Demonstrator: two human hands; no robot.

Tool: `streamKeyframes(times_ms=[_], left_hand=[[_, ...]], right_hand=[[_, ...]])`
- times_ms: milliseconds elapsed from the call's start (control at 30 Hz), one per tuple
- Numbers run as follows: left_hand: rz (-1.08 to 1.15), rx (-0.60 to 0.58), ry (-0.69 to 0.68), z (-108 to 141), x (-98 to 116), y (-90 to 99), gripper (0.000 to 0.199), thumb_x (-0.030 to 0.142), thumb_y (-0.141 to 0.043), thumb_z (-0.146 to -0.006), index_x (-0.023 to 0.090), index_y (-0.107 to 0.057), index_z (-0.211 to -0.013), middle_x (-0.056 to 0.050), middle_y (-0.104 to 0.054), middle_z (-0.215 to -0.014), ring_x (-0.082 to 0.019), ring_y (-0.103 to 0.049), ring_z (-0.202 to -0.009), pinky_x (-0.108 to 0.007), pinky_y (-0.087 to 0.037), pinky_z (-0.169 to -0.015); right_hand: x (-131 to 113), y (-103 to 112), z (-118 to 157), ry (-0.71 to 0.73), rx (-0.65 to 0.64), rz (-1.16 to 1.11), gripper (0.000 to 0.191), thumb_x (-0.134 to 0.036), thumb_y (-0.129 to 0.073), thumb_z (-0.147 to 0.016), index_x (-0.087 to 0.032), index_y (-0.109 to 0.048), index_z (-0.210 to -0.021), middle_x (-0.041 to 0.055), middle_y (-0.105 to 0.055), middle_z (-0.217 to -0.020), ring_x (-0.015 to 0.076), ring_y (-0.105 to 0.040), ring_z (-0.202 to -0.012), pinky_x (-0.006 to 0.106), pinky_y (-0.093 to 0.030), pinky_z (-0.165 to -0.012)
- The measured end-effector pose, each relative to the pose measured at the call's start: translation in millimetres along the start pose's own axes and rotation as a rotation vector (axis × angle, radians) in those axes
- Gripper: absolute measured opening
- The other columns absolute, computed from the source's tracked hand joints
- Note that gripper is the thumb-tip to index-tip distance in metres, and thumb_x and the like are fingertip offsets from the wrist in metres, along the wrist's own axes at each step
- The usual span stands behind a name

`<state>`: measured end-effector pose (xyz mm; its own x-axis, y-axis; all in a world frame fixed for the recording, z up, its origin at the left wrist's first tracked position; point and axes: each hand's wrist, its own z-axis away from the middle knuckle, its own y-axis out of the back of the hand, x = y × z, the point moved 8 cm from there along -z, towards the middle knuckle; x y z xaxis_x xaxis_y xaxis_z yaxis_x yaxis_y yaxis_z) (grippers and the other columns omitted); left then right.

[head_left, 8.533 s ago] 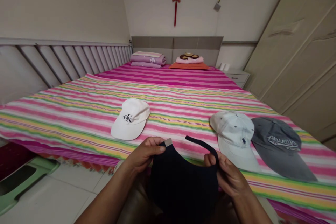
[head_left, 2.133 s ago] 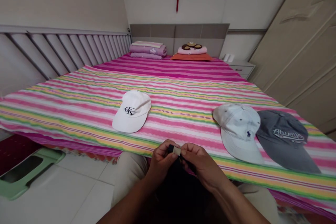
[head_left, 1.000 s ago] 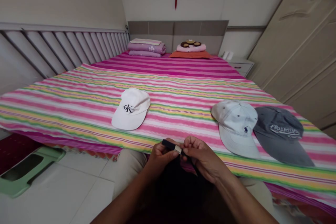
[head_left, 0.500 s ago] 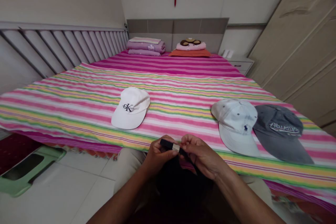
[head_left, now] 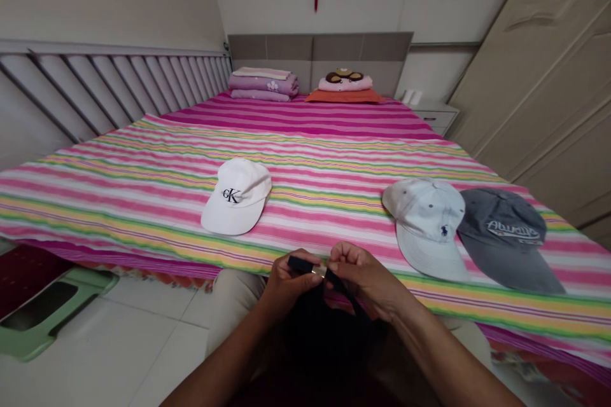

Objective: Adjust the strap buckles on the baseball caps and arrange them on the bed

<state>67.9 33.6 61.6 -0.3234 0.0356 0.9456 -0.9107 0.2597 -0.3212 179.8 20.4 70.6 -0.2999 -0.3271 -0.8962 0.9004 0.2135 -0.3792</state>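
A black cap (head_left: 324,331) lies dark in my lap, its strap raised toward the bed edge. My left hand (head_left: 292,278) is closed on the strap (head_left: 300,264), thumb against the silver metal buckle (head_left: 319,271). On the buckle's other side, my right hand (head_left: 361,276) pinches the strap between thumb and fingers. Much of the cap is lost in shadow. Ahead on the striped bedspread sits a white cap (head_left: 238,197) with a CK logo. Off to the right, a pale grey-blue cap (head_left: 429,226) rests against a dark grey cap (head_left: 510,235).
The striped bedspread (head_left: 334,197) reaches back to folded purple bedding (head_left: 265,84) and a pink and orange stack (head_left: 344,92). A railing (head_left: 143,86) runs along the left. On the tiled floor stands a green stool (head_left: 57,311); a nightstand (head_left: 436,117) is at back right.
Both hands keep hold of the strap and shift only slightly. The view moves a little, so the caps appear a touch further left.
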Motion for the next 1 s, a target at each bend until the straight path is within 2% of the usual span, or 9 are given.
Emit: streamKeyframes(times_ms=[133, 200, 367, 667, 833, 933, 1000], left_hand=[[-0.043, 0.062, -0.029, 0, -2, 9.6, 0.021, 0.019, -0.074, -0.052, 0.016, -0.067, -0.072, 0.0, -0.06, -0.069, -0.011, -0.054, -0.066, -0.022, -0.042, -0.062], [-0.055, 0.077, -0.012, 1, -4, 10.9, 0.022, 0.02, -0.075, -0.052, 0.016, -0.067, -0.072, 0.0, -0.059, -0.068, -0.011, -0.053, -0.065, -0.023, -0.041, -0.062], [-0.086, 0.097, 0.03, 3, -5, 10.0, 0.025, 0.022, -0.075, -0.052, 0.017, -0.066, -0.074, 0.002, -0.058, -0.063, -0.009, -0.05, -0.059, -0.021, -0.04, -0.058], [-0.174, 0.026, -0.002, 2, -3, 4.6, 0.024, 0.022, -0.073, -0.056, 0.017, -0.063, -0.077, 0.003, -0.056, -0.064, -0.008, -0.049, -0.06, -0.019, -0.038, -0.058], [-0.211, 0.009, -0.04, 2, -1, 2.2, 0.022, 0.022, -0.072, -0.057, 0.017, -0.063, -0.077, 0.002, -0.057, -0.068, -0.009, -0.05, -0.065, -0.02, -0.039, -0.062], [-0.213, -0.08, -0.03, 0, 2, -0.4, 0.031, 0.023, -0.075, -0.054, 0.018, -0.064, -0.082, 0.0, -0.06, -0.076, -0.012, -0.053, -0.072, -0.022, -0.039, -0.067], [-0.101, -0.194, 0.066, -3, 3, -4.4, 0.043, 0.032, -0.075, -0.053, 0.02, -0.063, -0.093, -0.002, -0.062, -0.082, -0.014, -0.054, -0.075, -0.024, -0.04, -0.069]], right_hand=[[10, -6, 2, -0.068, -0.141, 0.116, 0.03, -0.044, -0.056, -0.075, -0.016, -0.051, -0.067, -0.0037, -0.048, -0.052, 0.0077, -0.04, -0.044, 0.023, -0.031, -0.046], [15, -6, 2, -0.081, -0.176, 0.122, 0.034, -0.047, -0.055, -0.075, -0.015, -0.052, -0.064, -0.0035, -0.047, -0.05, 0.0073, -0.038, -0.043, 0.023, -0.03, -0.046], [21, 2, -2, -0.068, -0.085, 0.071, 0.03, -0.04, -0.065, -0.066, -0.015, -0.051, -0.061, -0.0041, -0.047, -0.049, 0.0061, -0.035, -0.043, 0.02, -0.026, -0.042], [15, 0, 0, -0.057, -0.023, 0.13, 0.024, -0.035, -0.062, -0.069, -0.015, -0.052, -0.06, -0.0047, -0.048, -0.046, 0.0046, -0.034, -0.039, 0.018, -0.022, -0.038], [16, 0, 1, -0.071, 0.007, 0.096, 0.03, -0.038, -0.064, -0.067, -0.016, -0.048, -0.056, -0.0069, -0.043, -0.043, 0.0042, -0.032, -0.037, 0.019, -0.022, -0.038], [15, 0, 2, -0.081, 0.022, 0.063, 0.029, -0.034, -0.068, -0.062, -0.016, -0.046, -0.054, -0.0083, -0.04, -0.039, 0.0039, -0.03, -0.036, 0.019, -0.021, -0.038], [12, -1, 2, -0.08, 0.013, 0.06, 0.029, -0.032, -0.068, -0.061, -0.016, -0.046, -0.051, -0.0085, -0.039, -0.038, 0.0035, -0.027, -0.034, 0.02, -0.019, -0.037]])
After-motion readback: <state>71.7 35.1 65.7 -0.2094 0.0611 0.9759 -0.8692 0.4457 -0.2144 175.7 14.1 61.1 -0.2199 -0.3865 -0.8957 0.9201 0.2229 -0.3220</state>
